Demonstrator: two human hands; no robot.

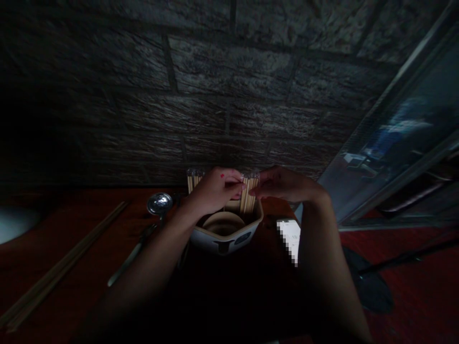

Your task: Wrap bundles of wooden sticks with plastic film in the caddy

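A bundle of wooden chopsticks (248, 197), with clear plastic around the top ends, stands upright in the rear right part of a divided box (218, 242). My left hand (218, 187) pinches the bundle's left side near the top. From the right, my right hand (281, 184) closes its fingers on the same bundle. More wrapped chopsticks (190, 182) stand at the box's rear left, partly hidden behind my left hand. A round tan bowl (225, 224) sits in the front of the box.
Left of the box lie a metal slotted ladle (159, 204) and long wooden sticks (64, 267) on the dark wooden table (96, 205). A lit phone (289, 235) rests on the right. Behind rises a stone wall (229, 71); a glass door (387, 124) stands right.
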